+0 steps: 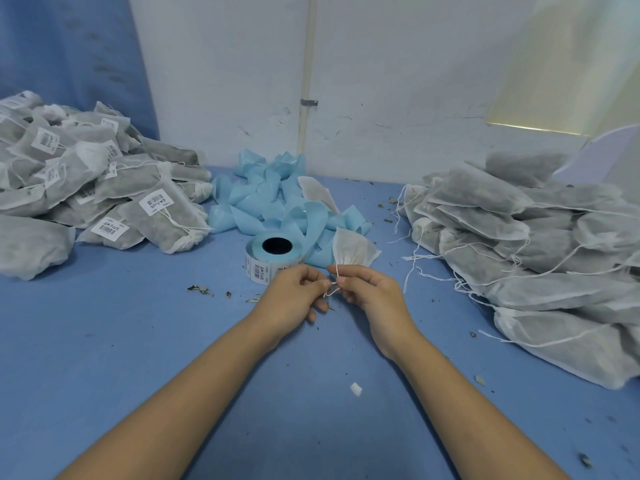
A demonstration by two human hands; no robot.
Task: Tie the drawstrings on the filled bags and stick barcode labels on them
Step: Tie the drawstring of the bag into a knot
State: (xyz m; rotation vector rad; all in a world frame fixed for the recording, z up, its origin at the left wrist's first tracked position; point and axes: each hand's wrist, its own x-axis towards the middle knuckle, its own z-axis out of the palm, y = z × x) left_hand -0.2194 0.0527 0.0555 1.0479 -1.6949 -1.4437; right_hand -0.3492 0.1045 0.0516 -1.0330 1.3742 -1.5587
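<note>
We identify the bag (353,249) just above the right hand (370,292) as thin white non-woven cloth, matt and fibrous. Its drawstring (332,291) is fine white thread. Beyond the left hand (294,292), the label roll (273,258) carries matt white paper on glossy blue backing. The table cover (138,341) under both hands is matt blue.

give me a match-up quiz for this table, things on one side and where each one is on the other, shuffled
Things:
1 labelled bags
2 unlabelled bags
3 label roll
4 drawstring

Places:
a pinched by left hand and right hand
b heaped at the left
c heaped at the right
d centre, just beyond the hands

Pairs: 1-b, 2-c, 3-d, 4-a
</note>
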